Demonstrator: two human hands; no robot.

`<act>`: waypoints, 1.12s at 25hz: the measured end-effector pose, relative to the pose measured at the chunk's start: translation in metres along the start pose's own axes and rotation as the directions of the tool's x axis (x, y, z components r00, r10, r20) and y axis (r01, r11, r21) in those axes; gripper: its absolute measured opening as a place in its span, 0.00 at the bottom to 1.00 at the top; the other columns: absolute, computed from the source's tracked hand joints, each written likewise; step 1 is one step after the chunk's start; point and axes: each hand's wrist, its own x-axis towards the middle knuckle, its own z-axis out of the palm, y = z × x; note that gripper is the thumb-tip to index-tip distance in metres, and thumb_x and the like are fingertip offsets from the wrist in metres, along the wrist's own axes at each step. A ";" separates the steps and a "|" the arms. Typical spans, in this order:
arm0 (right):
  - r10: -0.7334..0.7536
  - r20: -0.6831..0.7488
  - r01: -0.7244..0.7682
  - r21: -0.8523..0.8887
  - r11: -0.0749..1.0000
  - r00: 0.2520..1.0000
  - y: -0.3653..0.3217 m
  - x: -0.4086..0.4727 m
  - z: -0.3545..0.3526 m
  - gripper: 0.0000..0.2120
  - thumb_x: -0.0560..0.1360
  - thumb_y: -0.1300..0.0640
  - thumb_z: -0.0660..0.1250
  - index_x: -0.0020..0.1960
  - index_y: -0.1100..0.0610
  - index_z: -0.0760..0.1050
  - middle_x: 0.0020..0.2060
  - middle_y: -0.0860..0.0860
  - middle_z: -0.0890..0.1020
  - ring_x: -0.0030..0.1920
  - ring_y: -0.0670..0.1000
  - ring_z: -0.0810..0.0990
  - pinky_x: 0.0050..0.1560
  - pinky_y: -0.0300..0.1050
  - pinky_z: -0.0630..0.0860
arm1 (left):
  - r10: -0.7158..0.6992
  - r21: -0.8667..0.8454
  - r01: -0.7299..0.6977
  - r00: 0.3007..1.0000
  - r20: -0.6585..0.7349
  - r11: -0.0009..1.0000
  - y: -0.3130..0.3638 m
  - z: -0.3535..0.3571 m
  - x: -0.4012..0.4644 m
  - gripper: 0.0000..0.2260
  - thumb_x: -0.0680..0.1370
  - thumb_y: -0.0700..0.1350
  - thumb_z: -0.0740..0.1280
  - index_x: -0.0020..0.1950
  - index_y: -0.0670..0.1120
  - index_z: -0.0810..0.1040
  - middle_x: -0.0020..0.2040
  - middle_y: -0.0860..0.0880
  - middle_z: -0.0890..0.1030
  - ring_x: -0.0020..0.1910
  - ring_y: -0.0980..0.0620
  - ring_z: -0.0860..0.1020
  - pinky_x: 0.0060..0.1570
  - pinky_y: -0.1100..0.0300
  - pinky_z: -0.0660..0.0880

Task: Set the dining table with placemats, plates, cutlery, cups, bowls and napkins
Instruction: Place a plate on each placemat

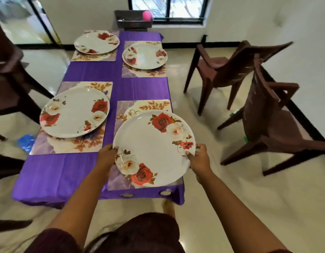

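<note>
Here, left hand and right hand each kept a grip on the rose-patterned plate | over the near-right placemat | best lowered flat and centred, then released.

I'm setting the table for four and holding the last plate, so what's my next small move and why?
Probably lower the plate onto the near right placemat and let go. Your left hand and right hand hold its rim above that mat, the only one without a plate resting on it.

Both arms outstretched, left hand and right hand curled, gripping.
</note>
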 end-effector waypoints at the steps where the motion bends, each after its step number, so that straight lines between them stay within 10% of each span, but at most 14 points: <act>1: -0.010 0.043 0.011 -0.024 1.000 0.999 -0.002 0.011 0.001 0.13 0.77 0.59 0.67 0.56 0.51 0.65 0.47 0.46 0.78 0.50 0.52 0.80 0.51 0.61 0.80 | -0.004 0.009 0.004 1.000 -0.025 1.000 0.000 0.005 0.003 0.05 0.81 0.39 0.62 0.49 0.43 0.78 0.39 0.47 0.79 0.35 0.49 0.76 0.34 0.60 0.72; 21: -0.013 0.406 0.205 -0.435 0.877 0.914 -0.031 0.142 0.030 0.16 0.76 0.60 0.69 0.58 0.57 0.64 0.49 0.50 0.76 0.50 0.52 0.77 0.53 0.56 0.79 | -0.110 -0.045 0.100 0.932 -0.345 0.994 -0.027 0.030 0.023 0.07 0.77 0.42 0.69 0.39 0.49 0.81 0.39 0.45 0.84 0.41 0.42 0.81 0.48 0.42 0.78; 28: 0.002 0.463 0.212 -0.410 0.887 0.886 -0.030 0.153 0.038 0.14 0.77 0.62 0.67 0.59 0.53 0.66 0.53 0.51 0.76 0.54 0.54 0.77 0.55 0.57 0.79 | -0.087 -0.052 0.074 0.935 -0.343 0.996 -0.016 0.029 0.017 0.04 0.82 0.45 0.63 0.56 0.48 0.73 0.46 0.49 0.79 0.47 0.46 0.79 0.43 0.56 0.74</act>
